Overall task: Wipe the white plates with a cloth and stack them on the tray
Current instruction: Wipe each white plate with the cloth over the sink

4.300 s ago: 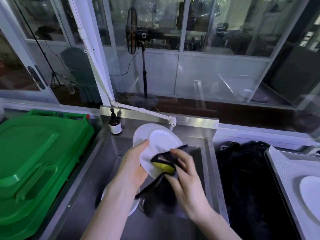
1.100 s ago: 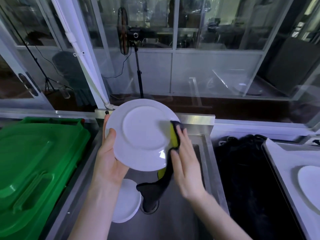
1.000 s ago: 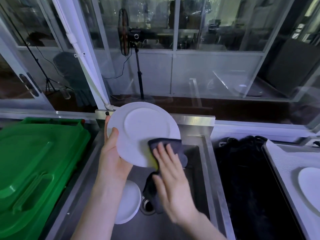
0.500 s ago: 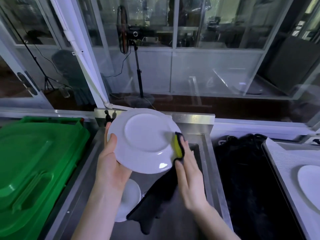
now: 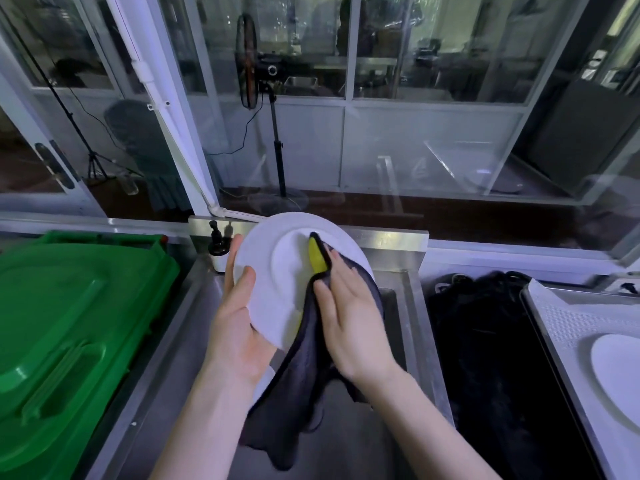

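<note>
My left hand (image 5: 239, 323) grips a white plate (image 5: 277, 268) by its lower left rim and holds it tilted over the steel sink (image 5: 415, 327). My right hand (image 5: 349, 313) lies flat with straight fingers and presses a dark grey cloth with a yellow side (image 5: 301, 382) against the plate's right half. The cloth hangs down into the basin. Another white plate (image 5: 262, 382) lies in the sink, mostly hidden by my left wrist and the cloth. At the right edge stands the grey tray (image 5: 568, 317) with a white plate (image 5: 616, 375) on it.
A green plastic bin lid (image 5: 69, 323) fills the left side. A pump bottle (image 5: 218, 249) stands at the sink's back left corner. A black mass (image 5: 485, 341) lies between sink and tray. Glass panels and a white pipe (image 5: 166, 112) rise behind the sink.
My right hand moved the cloth from the plate's right rim inward onto its face, fingers now spread flat over it. The plate tilted slightly more toward me.
</note>
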`<state>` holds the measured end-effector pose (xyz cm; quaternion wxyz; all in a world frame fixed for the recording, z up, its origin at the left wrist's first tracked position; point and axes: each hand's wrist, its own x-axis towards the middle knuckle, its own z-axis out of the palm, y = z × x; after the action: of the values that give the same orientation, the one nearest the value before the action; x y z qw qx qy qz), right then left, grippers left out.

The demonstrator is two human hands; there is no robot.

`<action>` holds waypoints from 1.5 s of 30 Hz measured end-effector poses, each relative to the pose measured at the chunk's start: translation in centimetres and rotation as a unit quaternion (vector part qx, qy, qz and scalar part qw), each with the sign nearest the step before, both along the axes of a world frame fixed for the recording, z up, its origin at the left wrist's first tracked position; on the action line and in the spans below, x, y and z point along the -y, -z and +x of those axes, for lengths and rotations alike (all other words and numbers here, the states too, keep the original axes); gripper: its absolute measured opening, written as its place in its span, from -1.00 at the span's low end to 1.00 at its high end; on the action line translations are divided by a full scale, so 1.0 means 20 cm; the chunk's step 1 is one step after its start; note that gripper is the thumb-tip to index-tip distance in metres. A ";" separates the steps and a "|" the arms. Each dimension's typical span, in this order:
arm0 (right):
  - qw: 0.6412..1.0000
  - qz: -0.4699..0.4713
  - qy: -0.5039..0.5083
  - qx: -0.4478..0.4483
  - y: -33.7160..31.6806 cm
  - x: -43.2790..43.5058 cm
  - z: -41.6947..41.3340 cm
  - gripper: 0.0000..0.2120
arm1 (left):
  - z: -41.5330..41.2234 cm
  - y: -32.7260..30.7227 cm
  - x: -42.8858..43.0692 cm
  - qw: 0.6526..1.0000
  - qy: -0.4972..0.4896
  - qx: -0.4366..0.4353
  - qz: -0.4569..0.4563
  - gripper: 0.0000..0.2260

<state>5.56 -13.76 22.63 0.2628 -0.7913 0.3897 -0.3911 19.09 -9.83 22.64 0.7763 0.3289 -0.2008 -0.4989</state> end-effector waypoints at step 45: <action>0.999 0.041 0.004 -0.034 0.08 0.08 -0.01 -0.64 | 0.01 0.09 -0.06 0.998 0.007 -0.056 0.036 -0.46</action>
<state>5.35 -15.41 21.01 0.2803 -0.7910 0.4175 -0.3484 19.32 -8.63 20.89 0.7707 0.3267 -0.1408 -0.5287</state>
